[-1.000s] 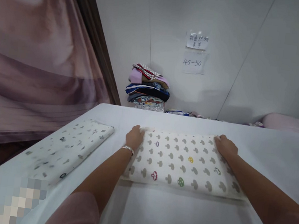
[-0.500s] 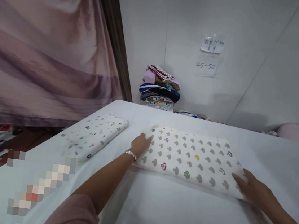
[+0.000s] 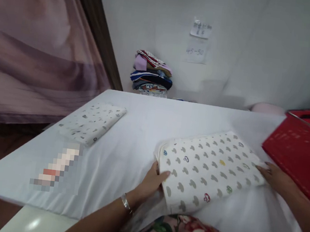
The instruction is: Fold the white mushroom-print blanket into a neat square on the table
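A folded white cloth [image 3: 205,167] printed with grey and coloured mushrooms is held at both ends over the white table. My left hand [image 3: 155,179], with a silver bracelet at the wrist, pinches its left edge, thumb on top and fingers beneath. At the right corner my right hand [image 3: 272,175] grips the cloth the same way, partly hidden by the fabric. The cloth is tilted, its left end nearer to me. Another folded white cloth [image 3: 94,121] with small dark prints lies flat at the left of the table, apart from both hands.
A red basket [image 3: 303,149] stands at the right, close to my right arm. Behind the white table [image 3: 139,129] rises a stack of folded fabrics [image 3: 152,74] against the wall. A blurred-out object [image 3: 58,166] lies near the front left; a pink curtain [image 3: 33,48] hangs at the left.
Both hands have brought the mushroom cloth toward me and rightward over the table, turning it at an angle. My view has shifted right, and the red basket now shows.
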The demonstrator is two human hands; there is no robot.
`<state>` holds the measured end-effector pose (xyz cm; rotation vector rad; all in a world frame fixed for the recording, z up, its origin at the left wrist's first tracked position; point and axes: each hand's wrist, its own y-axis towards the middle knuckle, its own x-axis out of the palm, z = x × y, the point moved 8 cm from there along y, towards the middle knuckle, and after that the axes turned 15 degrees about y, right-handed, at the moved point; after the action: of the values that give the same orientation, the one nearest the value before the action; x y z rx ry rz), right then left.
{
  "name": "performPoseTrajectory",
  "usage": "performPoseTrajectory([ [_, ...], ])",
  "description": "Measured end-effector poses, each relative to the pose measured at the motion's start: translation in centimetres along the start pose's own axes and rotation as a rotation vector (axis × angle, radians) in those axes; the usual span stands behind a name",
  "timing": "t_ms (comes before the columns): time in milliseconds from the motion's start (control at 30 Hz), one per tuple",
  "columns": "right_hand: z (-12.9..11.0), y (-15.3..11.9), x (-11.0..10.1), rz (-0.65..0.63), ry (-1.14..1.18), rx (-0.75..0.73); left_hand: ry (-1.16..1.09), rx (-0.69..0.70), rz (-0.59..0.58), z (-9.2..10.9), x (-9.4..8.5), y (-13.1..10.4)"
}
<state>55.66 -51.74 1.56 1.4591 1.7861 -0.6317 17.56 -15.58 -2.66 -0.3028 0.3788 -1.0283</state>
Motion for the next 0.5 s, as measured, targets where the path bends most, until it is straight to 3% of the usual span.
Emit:
performPoseTrajectory([
  [67,-2.2,-1.6,0.8,-0.003,-0.079,-0.111,0.052,-0.005,0.002,-0.5,0.1,-0.7],
  [167,-8.7,-4.8,3.8,-0.042,-0.072,-0.354,0.318,-0.044,0.08,-0.1,-2.0,0.0],
  [300,-17.8,-9.5,10.1,-0.28,0.131,-0.608,0.802,0.155,0.405,4.7,-5.7,0.9],
  [367,-21.0,-10.7,12.6,-0.357,0.208,-0.678,0.941,0.281,0.491,7.0,-5.7,1.3],
  [500,-24.7,-9.2,15.6,-0.365,0.187,-0.718,1.057,0.492,0.491,9.4,-3.4,3.4],
])
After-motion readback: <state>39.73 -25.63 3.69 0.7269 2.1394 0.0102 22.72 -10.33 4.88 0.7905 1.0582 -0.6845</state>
